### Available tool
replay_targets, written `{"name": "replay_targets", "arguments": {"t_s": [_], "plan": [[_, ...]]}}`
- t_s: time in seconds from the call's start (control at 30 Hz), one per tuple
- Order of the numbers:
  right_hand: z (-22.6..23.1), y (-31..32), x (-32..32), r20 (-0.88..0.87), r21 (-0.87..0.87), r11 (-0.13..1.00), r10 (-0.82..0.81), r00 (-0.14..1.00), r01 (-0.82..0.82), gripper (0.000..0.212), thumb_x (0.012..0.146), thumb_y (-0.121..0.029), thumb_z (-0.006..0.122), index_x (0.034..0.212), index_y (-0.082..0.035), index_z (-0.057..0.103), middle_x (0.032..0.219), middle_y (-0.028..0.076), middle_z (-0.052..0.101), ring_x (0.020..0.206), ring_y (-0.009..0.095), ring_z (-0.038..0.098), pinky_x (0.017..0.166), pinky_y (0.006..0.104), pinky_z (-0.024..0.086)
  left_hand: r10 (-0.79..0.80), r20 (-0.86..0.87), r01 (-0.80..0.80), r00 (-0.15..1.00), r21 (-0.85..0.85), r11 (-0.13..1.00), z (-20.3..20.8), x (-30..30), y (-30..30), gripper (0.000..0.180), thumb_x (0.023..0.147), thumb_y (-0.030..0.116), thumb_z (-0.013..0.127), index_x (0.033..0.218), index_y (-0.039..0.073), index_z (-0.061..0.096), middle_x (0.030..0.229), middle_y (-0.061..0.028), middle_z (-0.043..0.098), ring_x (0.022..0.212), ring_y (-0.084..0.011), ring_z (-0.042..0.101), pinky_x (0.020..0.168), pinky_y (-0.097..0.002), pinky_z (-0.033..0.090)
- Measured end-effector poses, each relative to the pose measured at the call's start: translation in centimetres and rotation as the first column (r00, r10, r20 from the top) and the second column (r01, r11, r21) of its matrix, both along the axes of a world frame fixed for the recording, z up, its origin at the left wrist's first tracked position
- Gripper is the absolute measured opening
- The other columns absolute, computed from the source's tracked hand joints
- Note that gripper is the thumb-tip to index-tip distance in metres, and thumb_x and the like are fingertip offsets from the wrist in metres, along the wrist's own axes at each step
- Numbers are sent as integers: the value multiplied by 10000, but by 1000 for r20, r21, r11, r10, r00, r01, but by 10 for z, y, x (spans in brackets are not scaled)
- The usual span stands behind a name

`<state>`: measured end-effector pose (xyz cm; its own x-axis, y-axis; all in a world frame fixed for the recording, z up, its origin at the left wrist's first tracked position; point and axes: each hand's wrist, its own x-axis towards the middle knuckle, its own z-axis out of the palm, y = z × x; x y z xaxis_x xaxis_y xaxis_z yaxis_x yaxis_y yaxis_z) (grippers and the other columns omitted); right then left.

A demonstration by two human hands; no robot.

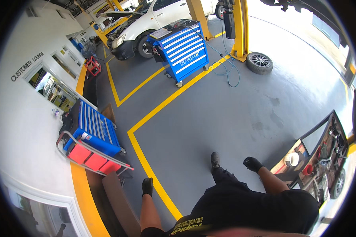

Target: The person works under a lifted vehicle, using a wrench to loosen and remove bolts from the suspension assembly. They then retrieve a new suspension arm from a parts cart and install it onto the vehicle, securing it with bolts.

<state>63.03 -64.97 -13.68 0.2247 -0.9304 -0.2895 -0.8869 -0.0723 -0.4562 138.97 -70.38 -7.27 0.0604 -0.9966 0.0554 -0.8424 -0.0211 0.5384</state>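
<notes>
My left hand [147, 187], in a black glove, hangs over the floor beside the yellow line with its fingers curled in. Nothing sticks out of it. My right hand [252, 164], gloved in black as well, is held out to the right of my leg, fingers curled and no object showing. Nearest to it is a tool cart [277, 167] at the lower right. On that cart lie a white round container [291, 159], a red cup-like piece [307, 170] and several metal tools. One dark shoe [215, 159] of mine shows on the grey floor.
Ahead, a blue drawer cabinet [184, 51] stands on wheels near a white pickup [162, 17] with its hood raised. A teal hose [234, 83] and a wheel [259, 63] lie by a yellow lift post [240, 31]. Leftward are another blue cabinet [101, 126] and a red-panelled trolley [95, 161].
</notes>
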Motion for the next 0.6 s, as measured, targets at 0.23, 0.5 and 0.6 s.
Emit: {"name": "replay_targets", "arguments": {"t_s": [0.23, 0.5, 0.6], "plan": [[-124, -69, -69, -218, 884, 129, -735, 642, 448, 346, 981, -324, 660, 1131, -13, 684, 1016, 226, 738, 781, 361, 752, 667, 514, 627, 523, -109, -141, 845, 899, 415, -43, -117, -204, 411, 968, 437, 643, 998, 28, 680, 911, -120, 715, 766, -267, 696, 769, -448, 580], [-31, -373, -105, 100, 825, 221, -963, 251, 520, 313, 996, -285, 645, 1174, -29, 617, 973, 183, 721, 740, 309, 726, 648, 452, 607, 429, -71, 34, 900, 995, 94, -87, -193, -374, 423, 975, 447, 645, 1144, 64, 707, 1048, -138, 731, 895, -282, 707, 777, -463, 574], [-24, -522, -112, 157, 773, 298, -945, 286, 560, 258, 1002, -243, 653, 1149, -34, 623, 964, 177, 715, 736, 304, 718, 634, 425, 603, 416, 15, -20, 909, 1000, 6, -117, -197, -489, 425, 974, 451, 647, 1172, 81, 715, 1054, -130, 734, 896, -286, 707, 760, -465, 572]]}}
